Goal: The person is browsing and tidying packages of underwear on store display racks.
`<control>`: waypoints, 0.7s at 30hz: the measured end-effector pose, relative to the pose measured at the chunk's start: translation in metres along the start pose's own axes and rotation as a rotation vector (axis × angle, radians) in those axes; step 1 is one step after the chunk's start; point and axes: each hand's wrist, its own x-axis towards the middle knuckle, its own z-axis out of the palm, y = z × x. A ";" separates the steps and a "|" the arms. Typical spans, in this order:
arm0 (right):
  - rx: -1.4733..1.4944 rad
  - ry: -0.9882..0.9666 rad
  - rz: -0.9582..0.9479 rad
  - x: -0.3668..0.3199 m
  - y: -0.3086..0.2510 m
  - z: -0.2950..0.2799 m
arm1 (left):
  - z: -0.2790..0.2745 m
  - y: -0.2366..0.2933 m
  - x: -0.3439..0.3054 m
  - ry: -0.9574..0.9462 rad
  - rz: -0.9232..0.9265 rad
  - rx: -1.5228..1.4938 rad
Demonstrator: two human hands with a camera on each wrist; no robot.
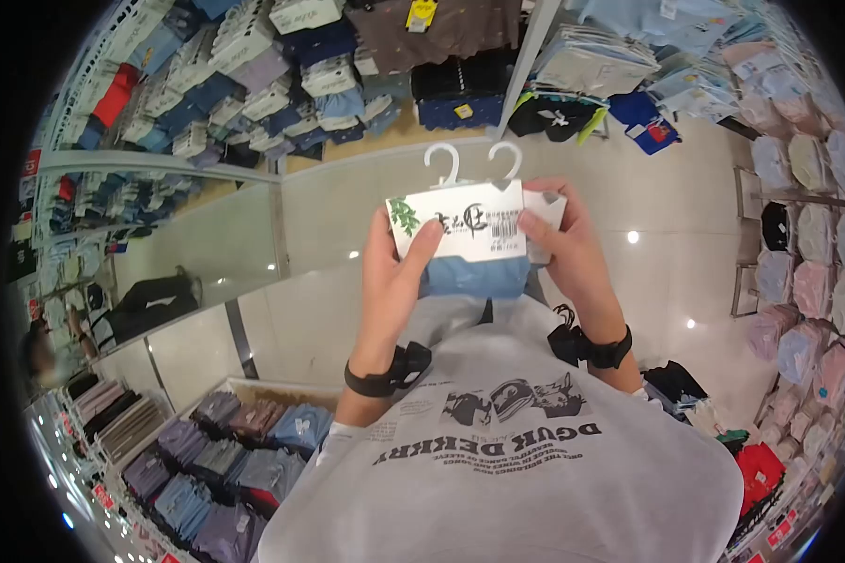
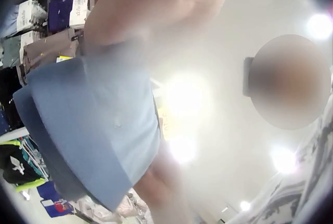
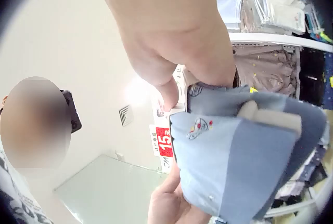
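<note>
You stand over a glossy pale floor, with shelves of folded clothes at 11 o'clock and a bin of folded pieces at 7 o'clock. At centre, before your chest, is a blue garment pack. Your left hand grips its 9 o'clock edge, thumb pressed on the white card. Your right hand pinches the 3 o'clock edge, fingers curled behind.

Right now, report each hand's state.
Left hand: grips the white-carded pack of blue folded cloth.
Right hand: grips the same pack.
</note>
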 end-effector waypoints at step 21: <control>0.121 -0.058 -0.026 0.016 -0.018 -0.014 | 0.048 0.004 0.017 0.249 0.143 0.118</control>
